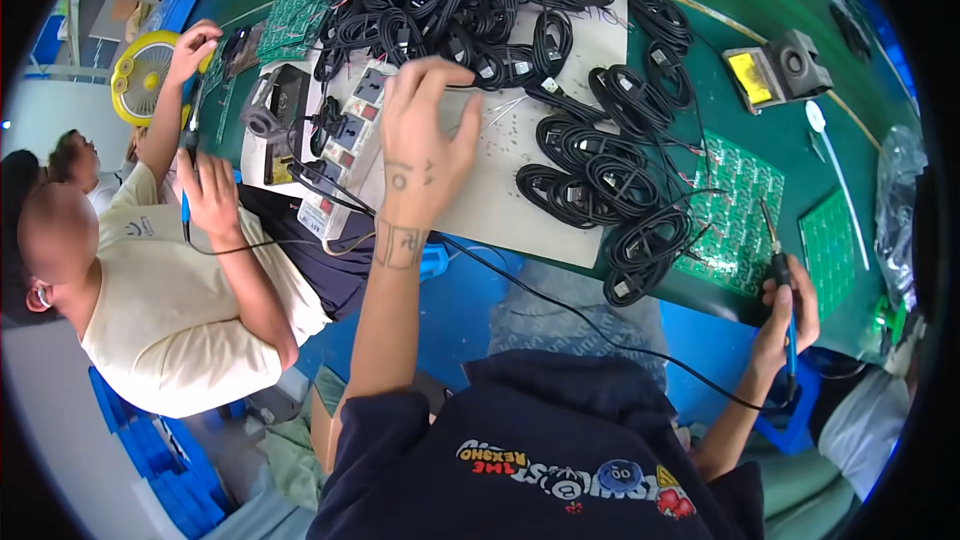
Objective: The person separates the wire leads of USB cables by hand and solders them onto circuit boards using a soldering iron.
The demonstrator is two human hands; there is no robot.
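My left hand is raised over the middle of the workbench, thumb apart from the curved fingers, with nothing visible in its grasp. Its fingertips are nearest to a large heap of coiled black USB cables at the back. In my right hand is a soldering iron with a blue and black handle. Its tip points up and away over a green circuit board panel; whether it touches cannot be made out. Several more coiled cables lie left of that panel, some with thin wire ends over its edge.
A power strip lies left of my left hand. At the back right stands a grey holder with a yellow sponge. Another green panel lies farther right. The iron's black cord crosses before me. A co-worker holding another iron sits at left.
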